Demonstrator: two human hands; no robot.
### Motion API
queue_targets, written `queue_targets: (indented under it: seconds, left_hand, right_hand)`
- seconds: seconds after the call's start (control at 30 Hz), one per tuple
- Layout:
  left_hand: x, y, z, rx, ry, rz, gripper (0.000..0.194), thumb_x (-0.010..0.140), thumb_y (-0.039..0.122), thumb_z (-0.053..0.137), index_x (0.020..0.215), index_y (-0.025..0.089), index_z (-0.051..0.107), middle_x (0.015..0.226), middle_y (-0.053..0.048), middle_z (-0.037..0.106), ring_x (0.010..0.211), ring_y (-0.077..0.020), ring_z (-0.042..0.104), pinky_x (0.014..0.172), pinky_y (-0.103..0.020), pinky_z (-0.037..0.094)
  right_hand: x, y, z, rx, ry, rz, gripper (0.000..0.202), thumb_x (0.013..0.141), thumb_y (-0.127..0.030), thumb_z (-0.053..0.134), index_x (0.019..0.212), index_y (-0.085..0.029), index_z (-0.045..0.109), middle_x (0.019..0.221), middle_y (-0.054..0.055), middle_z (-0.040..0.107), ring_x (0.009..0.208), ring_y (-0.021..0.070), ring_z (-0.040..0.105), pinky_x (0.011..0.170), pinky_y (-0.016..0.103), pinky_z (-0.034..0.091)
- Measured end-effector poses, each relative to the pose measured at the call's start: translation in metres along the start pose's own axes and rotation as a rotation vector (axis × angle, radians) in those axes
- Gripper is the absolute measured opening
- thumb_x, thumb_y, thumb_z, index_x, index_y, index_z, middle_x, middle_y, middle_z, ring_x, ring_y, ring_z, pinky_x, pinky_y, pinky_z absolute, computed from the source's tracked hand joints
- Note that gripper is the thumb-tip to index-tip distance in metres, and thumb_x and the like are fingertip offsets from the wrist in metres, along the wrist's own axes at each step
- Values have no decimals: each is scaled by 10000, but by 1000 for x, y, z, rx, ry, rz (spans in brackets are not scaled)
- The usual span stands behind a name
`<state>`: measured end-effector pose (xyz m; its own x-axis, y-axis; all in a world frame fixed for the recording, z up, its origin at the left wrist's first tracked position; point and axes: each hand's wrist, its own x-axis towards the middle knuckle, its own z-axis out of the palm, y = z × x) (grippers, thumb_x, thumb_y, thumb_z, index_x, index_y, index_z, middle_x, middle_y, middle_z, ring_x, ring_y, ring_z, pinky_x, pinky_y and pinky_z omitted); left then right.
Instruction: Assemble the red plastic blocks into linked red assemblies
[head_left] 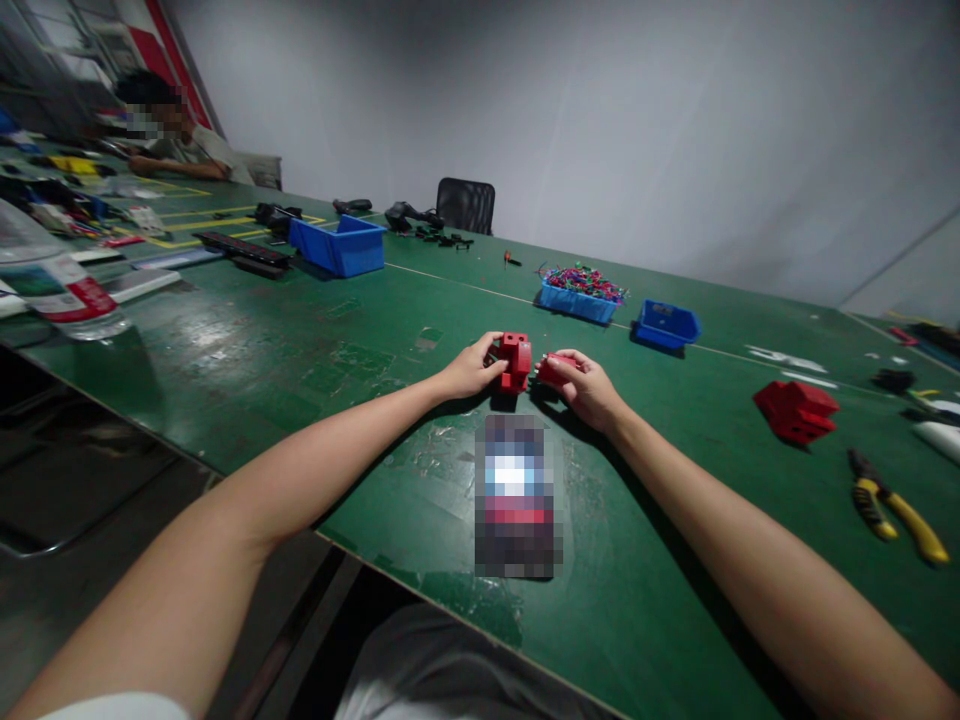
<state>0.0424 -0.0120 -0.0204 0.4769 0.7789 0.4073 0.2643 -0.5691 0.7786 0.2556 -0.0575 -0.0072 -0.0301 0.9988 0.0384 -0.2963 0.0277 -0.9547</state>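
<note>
My left hand point(474, 368) is closed around the side of a red block-like part point(515, 362) with a curved face and small holes on top, just above the green table point(420, 480). Close by on the right, my right hand point(585, 385) grips a smaller red piece point(556, 369) between thumb and fingers. A narrow gap separates the two red pieces. Small pale bits show at the left end of the smaller piece, too tiny to name. Below both hands lies a phone-like slab point(517, 500), its surface blurred out.
A blue bin of colourful wire bits point(581, 295) and a smaller blue bin point(666, 325) stand beyond my hands. To the right lie another red part point(796, 410) and yellow-black pliers point(892, 505). At left are a large blue bin point(341, 248), a bottle point(64, 285) and a person point(187, 145).
</note>
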Motion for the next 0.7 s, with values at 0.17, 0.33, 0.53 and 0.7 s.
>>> queue_targets:
  seconds: [0.17, 0.33, 0.53, 0.7]
  left_hand:
    - [0, -3, 0, 7, -3, 0, 502, 827, 257, 551, 1300, 145, 428, 1180, -118, 622, 1029, -216, 611, 968, -388, 449]
    - [0, -3, 0, 2, -6, -7, 490, 831, 255, 546, 1293, 139, 432, 1158, -113, 626, 989, -206, 616, 943, -380, 458]
    - [1, -1, 2, -82, -3, -18, 404, 849, 244, 531, 1235, 143, 468, 1129, -99, 641, 975, -187, 618, 935, -366, 465]
    - [1, 1, 1, -104, 21, -13, 324, 864, 327, 545, 1121, 135, 507, 1055, -92, 657, 931, -185, 629, 883, -343, 478]
  right_hand:
    - [2, 1, -1, 35, 17, 7, 368, 528, -318, 890, 748, -206, 616, 743, -16, 682, 721, 142, 667, 742, 285, 572]
    - [3, 1, -3, 41, -1, 7, 387, 536, -354, 889, 771, -187, 631, 718, -5, 677, 678, 134, 663, 691, 273, 589]
    - [2, 1, -1, 49, 0, 14, 384, 525, -348, 896, 762, -181, 645, 704, -6, 677, 668, 134, 668, 681, 277, 603]
    - [1, 0, 0, 41, -9, 17, 385, 516, -352, 898, 755, -183, 648, 707, -7, 678, 670, 137, 670, 674, 284, 605]
